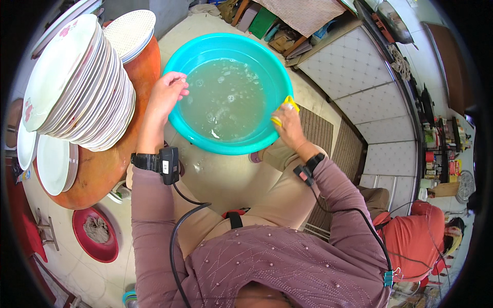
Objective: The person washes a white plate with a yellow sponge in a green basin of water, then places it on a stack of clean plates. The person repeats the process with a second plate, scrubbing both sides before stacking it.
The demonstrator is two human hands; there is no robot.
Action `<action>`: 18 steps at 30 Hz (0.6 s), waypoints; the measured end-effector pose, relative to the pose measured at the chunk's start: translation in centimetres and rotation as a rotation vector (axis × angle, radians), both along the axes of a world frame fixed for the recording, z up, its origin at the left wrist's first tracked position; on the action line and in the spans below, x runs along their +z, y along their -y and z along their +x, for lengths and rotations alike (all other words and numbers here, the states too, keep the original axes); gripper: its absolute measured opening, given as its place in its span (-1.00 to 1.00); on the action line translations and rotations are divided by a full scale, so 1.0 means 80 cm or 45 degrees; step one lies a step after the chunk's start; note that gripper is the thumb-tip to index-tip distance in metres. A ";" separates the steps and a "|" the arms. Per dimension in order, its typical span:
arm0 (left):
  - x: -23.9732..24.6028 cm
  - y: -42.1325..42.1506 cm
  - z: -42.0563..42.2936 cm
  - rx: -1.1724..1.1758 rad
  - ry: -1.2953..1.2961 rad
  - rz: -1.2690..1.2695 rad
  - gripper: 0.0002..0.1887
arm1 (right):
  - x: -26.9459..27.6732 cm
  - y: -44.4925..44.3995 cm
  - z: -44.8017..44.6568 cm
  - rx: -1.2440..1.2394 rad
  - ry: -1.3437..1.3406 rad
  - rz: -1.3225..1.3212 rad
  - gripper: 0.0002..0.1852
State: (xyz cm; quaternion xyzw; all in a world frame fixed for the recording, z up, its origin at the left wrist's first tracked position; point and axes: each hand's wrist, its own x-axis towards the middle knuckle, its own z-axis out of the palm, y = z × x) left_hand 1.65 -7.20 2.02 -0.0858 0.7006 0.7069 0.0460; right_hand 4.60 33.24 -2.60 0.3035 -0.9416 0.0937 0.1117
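A turquoise plastic basin of cloudy water stands on the floor in front of me, with some bubbles and foam on the surface. My left hand is at the basin's left rim with its fingers curled; I cannot tell whether it grips the rim. At the right rim, my right hand holds a yellow cloth bunched under the fingers. A tall, leaning stack of white oval plates with pink flower decoration rises left of my left hand.
The plates stand on an orange-brown round table, beside a smaller plate stack and a white perforated tray. A red basin with a grey cloth sits on the floor. Tiled cabinets line the right, where another person bends over.
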 end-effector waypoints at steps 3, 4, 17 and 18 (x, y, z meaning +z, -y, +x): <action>-0.001 0.004 0.003 0.015 -0.012 0.025 -0.74 | -0.002 0.054 0.067 -0.066 0.048 -0.057 -0.61; -0.002 0.004 0.004 0.017 -0.021 0.035 -0.74 | -0.001 0.076 0.086 -0.056 0.065 -0.113 -0.61; 0.001 0.002 0.003 0.016 -0.014 0.053 -0.75 | 0.012 0.295 0.105 -0.055 0.481 -0.265 -0.41; 0.002 0.002 0.003 0.020 -0.015 0.050 -0.75 | 0.017 0.272 0.098 -0.032 0.686 -0.263 -0.44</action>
